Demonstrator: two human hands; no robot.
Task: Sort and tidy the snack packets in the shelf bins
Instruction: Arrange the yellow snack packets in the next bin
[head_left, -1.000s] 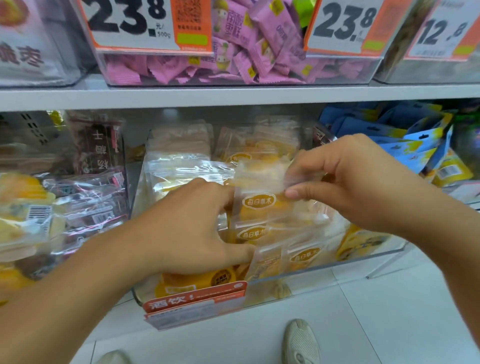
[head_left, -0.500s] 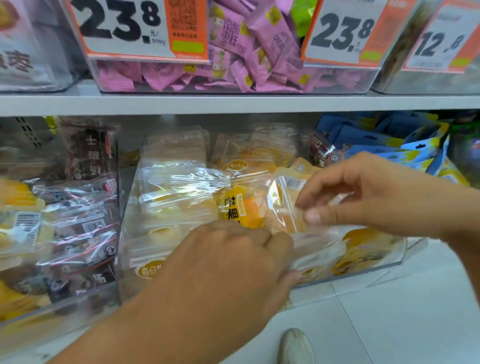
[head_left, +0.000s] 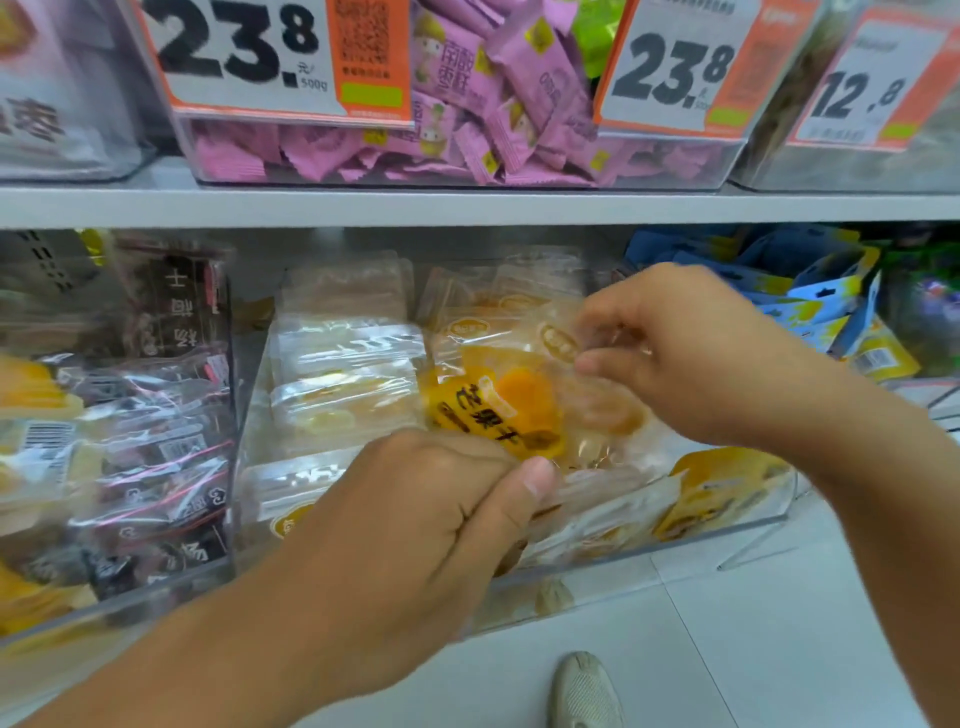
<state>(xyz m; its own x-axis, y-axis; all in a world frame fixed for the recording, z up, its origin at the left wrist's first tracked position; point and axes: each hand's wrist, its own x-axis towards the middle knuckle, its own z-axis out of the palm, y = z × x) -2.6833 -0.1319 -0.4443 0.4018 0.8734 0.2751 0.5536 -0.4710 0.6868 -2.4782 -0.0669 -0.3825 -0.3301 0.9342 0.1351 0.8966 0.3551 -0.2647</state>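
A: Left hand (head_left: 415, 525)?
B: Grip curled, thumb pressed on the lower edge of a clear snack packet (head_left: 524, 410) with an orange label, held over the middle bin (head_left: 727, 535) on the lower shelf.
A: Right hand (head_left: 691, 353)?
B: Grip narrow, thumb and forefinger pinching the same packet's upper right corner. Packet tilted, above the other clear packets in that bin.
A: Neighbours?
B: Dark packets (head_left: 156, 467) in the bin to the left, blue packets (head_left: 810, 291) to the right. Pink packets (head_left: 498, 104) in a bin on the upper shelf (head_left: 467, 208), price cards reading 23.8 (head_left: 244, 52) in front. A shoe (head_left: 584, 691) on the floor.
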